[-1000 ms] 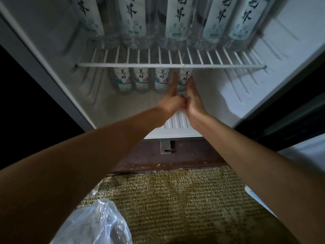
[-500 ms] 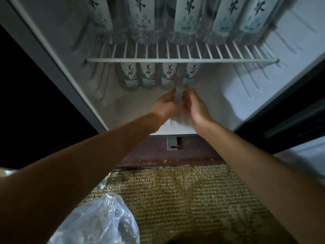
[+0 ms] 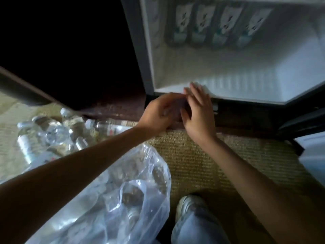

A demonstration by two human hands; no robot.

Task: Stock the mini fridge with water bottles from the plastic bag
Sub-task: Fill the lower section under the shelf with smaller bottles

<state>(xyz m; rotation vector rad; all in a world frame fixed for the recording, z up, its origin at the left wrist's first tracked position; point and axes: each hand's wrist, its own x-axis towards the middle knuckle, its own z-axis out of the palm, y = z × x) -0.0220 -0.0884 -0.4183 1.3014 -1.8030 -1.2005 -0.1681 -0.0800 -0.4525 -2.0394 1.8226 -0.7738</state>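
Note:
The mini fridge (image 3: 246,92) stands open at the upper right. Several labelled water bottles (image 3: 200,25) stand in a row at the back of its floor. My left hand (image 3: 158,113) and my right hand (image 3: 198,113) hover side by side just in front of the fridge's bottom lip, both holding nothing, fingers loosely apart. A clear plastic bag (image 3: 123,199) lies crumpled on the carpet under my left forearm. Several loose clear water bottles (image 3: 52,132) lie in a heap on the floor at the left.
Woven beige carpet (image 3: 211,159) covers the floor in front of the fridge. My shoe and trouser leg (image 3: 191,219) show at the bottom centre. The fridge door (image 3: 309,155) hangs open at the right edge. Dark furniture fills the upper left.
Both hands have pulled back out of the fridge to just in front of its lip. My view has swung down and left, bringing the loose bottles and more of the bag into sight.

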